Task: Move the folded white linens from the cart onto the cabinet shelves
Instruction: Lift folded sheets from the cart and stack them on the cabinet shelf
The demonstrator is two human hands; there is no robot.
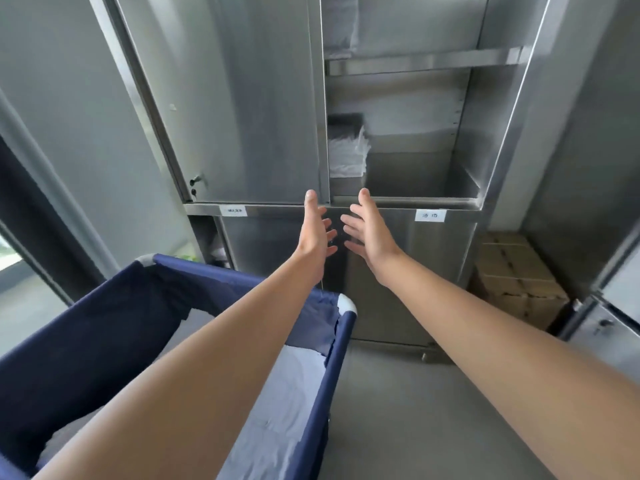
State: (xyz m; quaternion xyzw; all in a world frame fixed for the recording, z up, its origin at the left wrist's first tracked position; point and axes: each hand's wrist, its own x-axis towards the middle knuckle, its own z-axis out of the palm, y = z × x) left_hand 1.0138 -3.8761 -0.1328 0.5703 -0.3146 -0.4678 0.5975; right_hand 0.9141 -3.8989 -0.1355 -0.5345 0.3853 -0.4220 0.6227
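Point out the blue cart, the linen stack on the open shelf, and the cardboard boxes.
blue cart (341,344), head view, on its right fabric rim.
linen stack (346,155), head view, on its folded front edges.
cardboard boxes (512,282), head view, on the top box.

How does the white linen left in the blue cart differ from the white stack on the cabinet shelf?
The linen in the cart lies low and spread out in the blue fabric bin; the stack on the shelf is piled high. The cart linen looks smooth; the shelf stack shows many layered edges. Both are white, and neither hand touches them.
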